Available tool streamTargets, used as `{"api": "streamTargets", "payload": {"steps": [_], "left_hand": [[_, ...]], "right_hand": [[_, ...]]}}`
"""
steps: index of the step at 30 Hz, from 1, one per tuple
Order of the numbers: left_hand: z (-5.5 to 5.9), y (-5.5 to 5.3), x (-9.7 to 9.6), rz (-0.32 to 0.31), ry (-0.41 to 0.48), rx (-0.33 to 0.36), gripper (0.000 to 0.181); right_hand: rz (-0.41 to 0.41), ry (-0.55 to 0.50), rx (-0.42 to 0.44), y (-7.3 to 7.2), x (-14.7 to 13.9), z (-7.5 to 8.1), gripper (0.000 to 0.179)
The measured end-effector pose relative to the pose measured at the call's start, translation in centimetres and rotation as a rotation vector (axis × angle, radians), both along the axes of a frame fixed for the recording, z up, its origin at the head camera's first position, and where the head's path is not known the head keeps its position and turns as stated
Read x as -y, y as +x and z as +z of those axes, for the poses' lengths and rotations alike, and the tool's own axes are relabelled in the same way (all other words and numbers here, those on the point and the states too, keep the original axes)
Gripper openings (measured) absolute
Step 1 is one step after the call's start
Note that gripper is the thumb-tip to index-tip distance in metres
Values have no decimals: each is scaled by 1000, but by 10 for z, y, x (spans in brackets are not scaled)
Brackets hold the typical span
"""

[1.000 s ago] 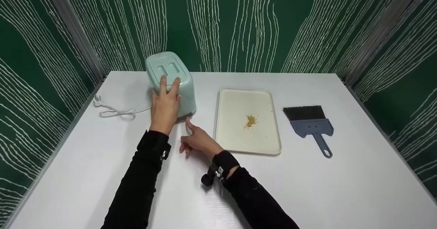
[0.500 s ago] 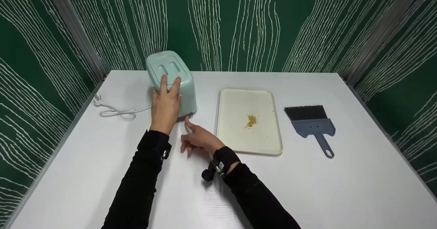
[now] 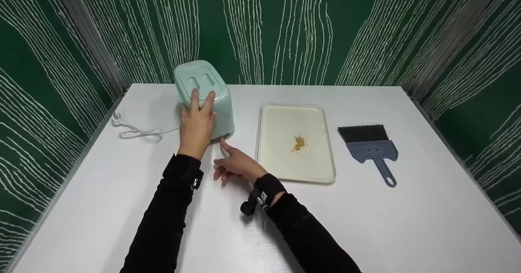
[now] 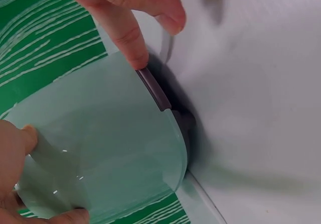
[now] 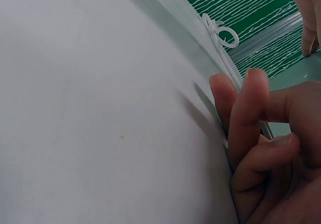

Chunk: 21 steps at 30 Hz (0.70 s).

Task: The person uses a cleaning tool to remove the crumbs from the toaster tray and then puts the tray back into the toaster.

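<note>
A pale green toaster (image 3: 223, 114) stands at the table's back left, its top face marked with two recesses. My left hand (image 3: 196, 132) grips its near upper part, two fingers spread over the top edge. In the left wrist view, fingertips and thumb press on the glossy shell. Low on the toaster's end is a dark strip (image 4: 154, 89), apparently a crumb tray edge. One extended finger of my right hand (image 3: 240, 165) touches it. The right hand's other fingers (image 5: 248, 103) hang loosely curled and hold nothing.
A cream tray (image 3: 285, 171) with a small heap of yellowish crumbs (image 3: 299, 143) lies right of the toaster. Further right is a blue-grey brush (image 3: 371, 151) with black bristles. The white cord and plug (image 3: 117, 119) lie at left. Green walls enclose the table.
The dark strip at the toaster's base shows slightly less than before, with my right finger still against it. My left hand and the toaster have hardly moved.
</note>
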<state>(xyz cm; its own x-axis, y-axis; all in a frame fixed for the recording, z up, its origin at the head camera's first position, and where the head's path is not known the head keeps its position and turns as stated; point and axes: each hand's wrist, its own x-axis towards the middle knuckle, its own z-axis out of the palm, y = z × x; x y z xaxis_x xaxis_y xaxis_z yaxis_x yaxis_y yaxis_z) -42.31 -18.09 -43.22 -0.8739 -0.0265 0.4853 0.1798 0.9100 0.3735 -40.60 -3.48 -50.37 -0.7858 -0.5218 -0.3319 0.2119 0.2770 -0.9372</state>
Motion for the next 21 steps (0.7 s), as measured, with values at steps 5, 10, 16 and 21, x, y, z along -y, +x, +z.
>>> {"api": "streamTargets", "payload": {"steps": [5, 10, 16, 21], "left_hand": [[0, -1, -4, -11, -4, 77, 55], [4, -4, -11, -10, -43, 69, 52], [1, -3, -23, 0, -137, 21, 48], [-5, -4, -43, -80, -190, 33, 43]], "right_hand": [[2, -39, 24, 1, -7, 0, 61], [28, -3, -42, 1, -25, 12, 52], [40, 112, -126, -6, -52, 36, 52], [-16, 185, -206, -17, -85, 52, 48]]}}
